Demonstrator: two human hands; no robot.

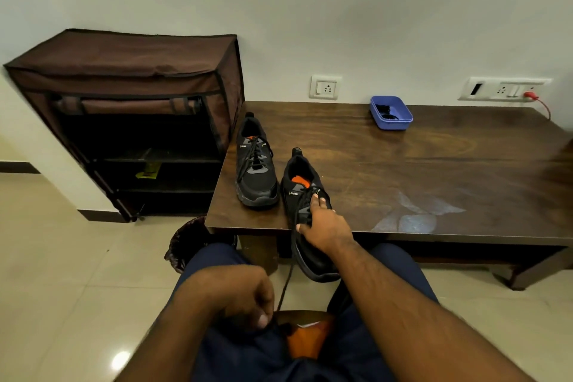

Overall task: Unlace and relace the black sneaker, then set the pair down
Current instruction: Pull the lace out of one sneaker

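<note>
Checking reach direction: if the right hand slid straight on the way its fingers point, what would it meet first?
The right hand points up the sneaker it holds, so probably the tongue and collar; beyond that, bare table.

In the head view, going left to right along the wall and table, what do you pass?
Brown shoe rack → laced sneaker → sneaker held by the right hand → wall socket → blue tray → switch panel with red plug.
</note>
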